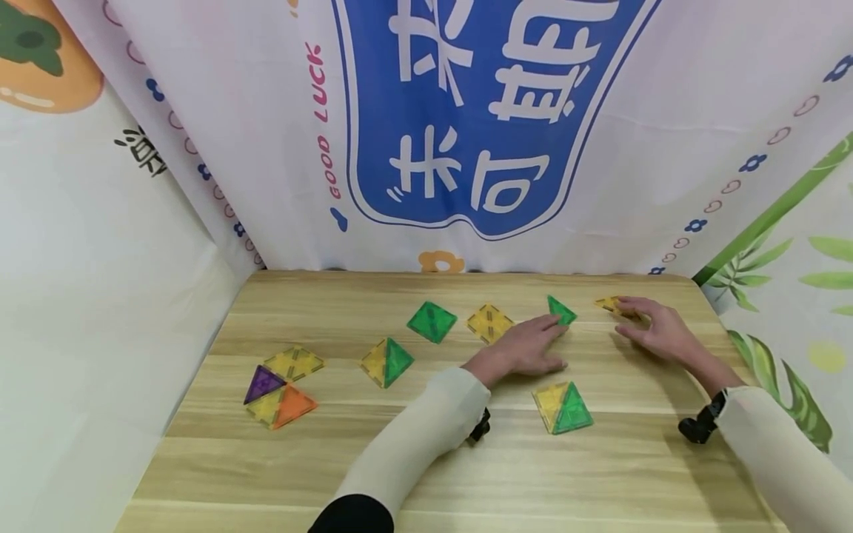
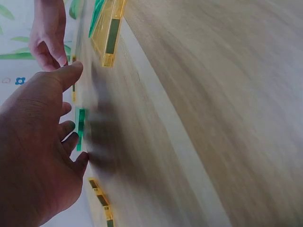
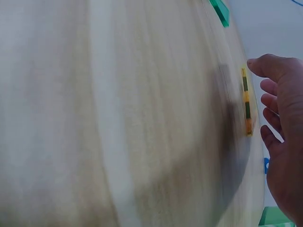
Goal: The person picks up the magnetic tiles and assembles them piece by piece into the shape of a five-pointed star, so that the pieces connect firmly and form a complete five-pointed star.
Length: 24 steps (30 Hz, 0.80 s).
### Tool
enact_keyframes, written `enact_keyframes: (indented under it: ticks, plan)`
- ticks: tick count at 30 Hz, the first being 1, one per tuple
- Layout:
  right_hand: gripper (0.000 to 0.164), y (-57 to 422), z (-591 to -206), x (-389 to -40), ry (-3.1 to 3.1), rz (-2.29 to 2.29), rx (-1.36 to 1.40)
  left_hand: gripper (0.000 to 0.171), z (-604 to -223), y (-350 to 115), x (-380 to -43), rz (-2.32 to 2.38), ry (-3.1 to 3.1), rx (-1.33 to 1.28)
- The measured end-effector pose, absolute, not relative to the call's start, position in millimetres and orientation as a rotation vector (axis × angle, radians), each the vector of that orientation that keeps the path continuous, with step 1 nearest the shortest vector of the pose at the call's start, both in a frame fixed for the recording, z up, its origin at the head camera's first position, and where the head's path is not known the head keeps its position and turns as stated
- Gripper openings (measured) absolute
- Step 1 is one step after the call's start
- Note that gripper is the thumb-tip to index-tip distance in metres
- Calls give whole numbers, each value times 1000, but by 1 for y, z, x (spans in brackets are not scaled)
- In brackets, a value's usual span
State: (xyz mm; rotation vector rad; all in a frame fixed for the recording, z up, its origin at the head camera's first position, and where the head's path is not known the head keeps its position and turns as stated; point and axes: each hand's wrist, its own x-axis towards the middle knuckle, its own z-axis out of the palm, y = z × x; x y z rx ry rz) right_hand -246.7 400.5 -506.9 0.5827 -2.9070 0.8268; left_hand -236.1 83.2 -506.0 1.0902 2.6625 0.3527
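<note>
Over the wooden table, my left hand reaches to a green triangular magnetic tile, its fingertips overlapping the tile's lower edge in the head view. In the left wrist view that green tile lies just beyond loosely bent fingers, thumb held apart. My right hand is at a yellow triangular magnetic tile, partly covered by the fingers. From the right wrist, the yellow tile appears beside the spread thumb and fingers, which are not closed round it. Close in front lies a square of one yellow and one green triangle.
Further left lie a yellow pair, a green pair and a yellow-green pair. At the far left a cluster joins yellow tiles, a purple tile and an orange tile. A printed curtain hangs behind the table.
</note>
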Motion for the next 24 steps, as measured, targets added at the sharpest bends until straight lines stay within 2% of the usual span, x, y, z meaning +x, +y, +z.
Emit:
enact_keyframes:
  ticks: [13, 24]
  plan:
    - [52, 407, -512, -252, -2967, 788, 550, 72, -505, 84, -237, 151, 2698, 1153]
    - [45, 406, -513, -236, -2906, 712, 636, 64, -504, 77, -232, 151, 2691, 1251]
